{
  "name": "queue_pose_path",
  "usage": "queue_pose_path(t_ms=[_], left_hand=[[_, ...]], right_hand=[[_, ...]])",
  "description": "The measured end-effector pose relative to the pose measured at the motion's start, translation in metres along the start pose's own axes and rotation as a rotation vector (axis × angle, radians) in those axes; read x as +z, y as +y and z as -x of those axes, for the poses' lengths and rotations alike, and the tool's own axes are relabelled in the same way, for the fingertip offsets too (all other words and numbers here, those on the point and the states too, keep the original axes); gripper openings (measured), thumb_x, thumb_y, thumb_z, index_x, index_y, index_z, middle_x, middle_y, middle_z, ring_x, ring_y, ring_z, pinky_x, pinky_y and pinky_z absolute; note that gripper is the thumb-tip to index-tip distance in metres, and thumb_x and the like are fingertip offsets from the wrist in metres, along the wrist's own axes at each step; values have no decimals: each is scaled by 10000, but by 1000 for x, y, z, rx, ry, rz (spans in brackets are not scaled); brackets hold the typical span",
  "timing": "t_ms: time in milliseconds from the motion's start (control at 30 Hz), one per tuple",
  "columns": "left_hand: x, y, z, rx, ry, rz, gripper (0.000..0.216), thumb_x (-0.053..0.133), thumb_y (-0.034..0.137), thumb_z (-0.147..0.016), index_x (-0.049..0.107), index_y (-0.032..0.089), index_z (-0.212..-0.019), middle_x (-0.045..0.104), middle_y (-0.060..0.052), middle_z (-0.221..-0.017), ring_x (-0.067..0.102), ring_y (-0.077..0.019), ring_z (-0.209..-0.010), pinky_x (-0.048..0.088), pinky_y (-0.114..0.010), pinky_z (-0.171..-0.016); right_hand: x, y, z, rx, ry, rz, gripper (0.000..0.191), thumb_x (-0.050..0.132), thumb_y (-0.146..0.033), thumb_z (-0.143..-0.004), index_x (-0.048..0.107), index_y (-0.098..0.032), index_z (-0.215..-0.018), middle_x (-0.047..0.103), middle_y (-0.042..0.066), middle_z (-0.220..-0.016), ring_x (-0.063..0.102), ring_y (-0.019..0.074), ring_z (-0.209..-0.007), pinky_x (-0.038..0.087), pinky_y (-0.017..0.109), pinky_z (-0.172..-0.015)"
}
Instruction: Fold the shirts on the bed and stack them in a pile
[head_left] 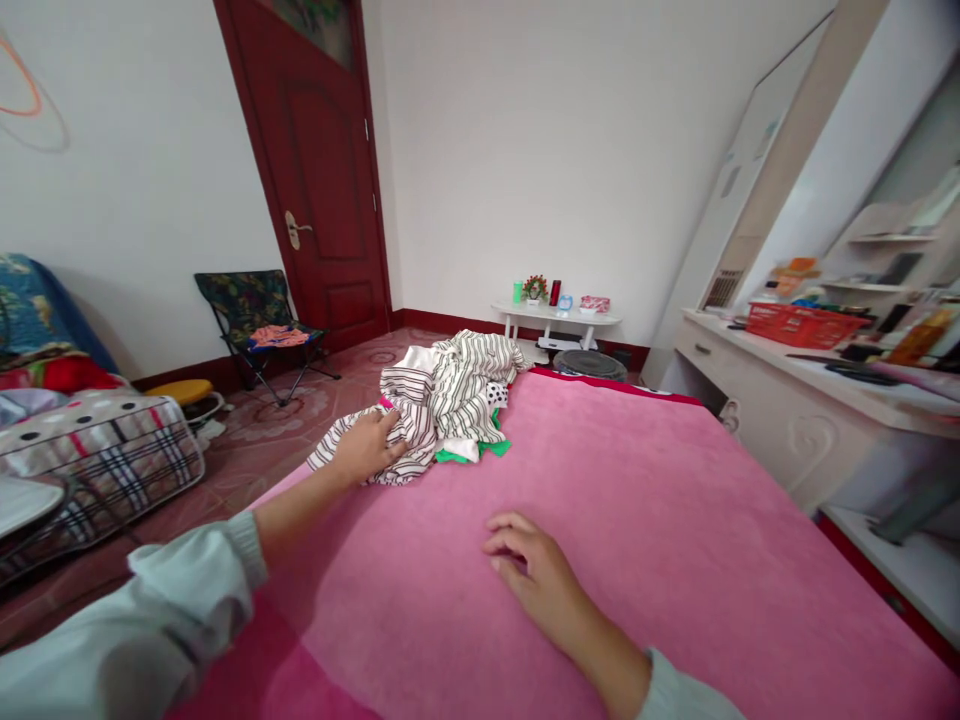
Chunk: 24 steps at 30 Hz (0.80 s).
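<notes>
My left hand [369, 447] rests on the near left side of a heap of clothes, its fingers apart against a black-and-white striped garment [469, 375]. No cloth is visibly gathered in those fingers. Beneath the stripes, a green piece of cloth [496, 448] and a white black-dotted piece [496, 395] poke out. To the right and closer to me, my right hand [532, 570] hovers over or lies on the pink blanket [637, 500]; which of the two I cannot tell. Its fingers are loosely bent, the thumb stands apart, and it holds nothing.
The blanket covers a bed-like surface. Left are a plaid bag [112, 450], a yellow stool [184, 391] and a folding chair [251, 305] with clothing. A white side table [555, 313] stands beyond. On the right, a cabinet [757, 400] carries a red basket [802, 323].
</notes>
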<state>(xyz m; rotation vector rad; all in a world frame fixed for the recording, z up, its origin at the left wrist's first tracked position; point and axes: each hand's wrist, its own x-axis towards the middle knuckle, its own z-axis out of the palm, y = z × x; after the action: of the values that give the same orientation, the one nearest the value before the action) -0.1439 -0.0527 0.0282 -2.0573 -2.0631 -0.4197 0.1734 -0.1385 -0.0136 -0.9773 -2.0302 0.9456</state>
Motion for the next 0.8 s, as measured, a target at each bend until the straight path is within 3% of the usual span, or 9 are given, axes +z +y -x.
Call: queue_pose_path(t_ms=[133,267,333,433,500,633,733,800], left_hand=[[-21,-22,1,-109,31,112,560,348,608,-851,523,238,-1234,648,-74,-1117,615,-258,-1005,450,-318,-846],[-32,-32,-2,-318,-183,-6,777,398,736,-748,492,196,-1298,578,-176,-1236,558,-376,-1096,424,-475,-891],[-32,-26,-4,-284,-63,-90,815,481,693,-730,405,202,-1377,434,-196,-1392,457,-412,-1209,372,-539,-944],[-30,-10,-12,-67,253,-48,607,410,506,-864,347,242,-1407,332,-101,-1481,369,-295,-1308,312,-431,-1049],[-24,-3,-19,-8,252,23,473,303,424,-925,426,253,-1348,445,-64,-1403,437,-233,-1254,337,-358,-1035],[6,4,-26,-122,-5,-24,441,328,439,-910,546,194,-1204,597,-115,-1182,553,-287,-1085,413,-415,-921],[25,7,-26,-151,28,-73,421,348,410,-898,554,149,-1156,602,-158,-1130,547,-318,-1069,415,-445,-888],[29,7,-24,-165,59,-63,410,358,401,-895,546,159,-1166,598,-159,-1128,540,-319,-1075,409,-450,-891]], right_hand=[[1,1,-1,-4,-1,-19,199,533,-79,-758,675,-210,-802,614,47,-1054,588,161,-953,454,270,-832],[0,2,-3,3,-1,-22,197,526,-86,-762,673,-213,-789,615,49,-1045,593,167,-947,462,270,-816],[0,2,-3,16,-2,-18,195,522,-93,-764,671,-216,-788,614,49,-1055,594,171,-955,465,273,-820],[-1,2,-2,33,-9,-8,197,520,-98,-762,668,-223,-797,612,47,-1075,592,177,-979,465,280,-840],[1,2,1,40,-7,4,205,517,-103,-763,669,-228,-816,609,48,-1089,588,181,-1001,462,288,-862],[3,-1,1,54,-9,69,194,508,-120,-759,663,-222,-815,615,59,-1085,593,189,-993,467,300,-853],[-5,-6,-23,62,-103,166,139,523,-143,-742,647,-206,-749,649,54,-931,619,190,-854,483,296,-758],[-17,-9,-61,79,-110,210,138,528,-181,-744,655,-200,-793,656,39,-799,620,186,-740,486,298,-689]])
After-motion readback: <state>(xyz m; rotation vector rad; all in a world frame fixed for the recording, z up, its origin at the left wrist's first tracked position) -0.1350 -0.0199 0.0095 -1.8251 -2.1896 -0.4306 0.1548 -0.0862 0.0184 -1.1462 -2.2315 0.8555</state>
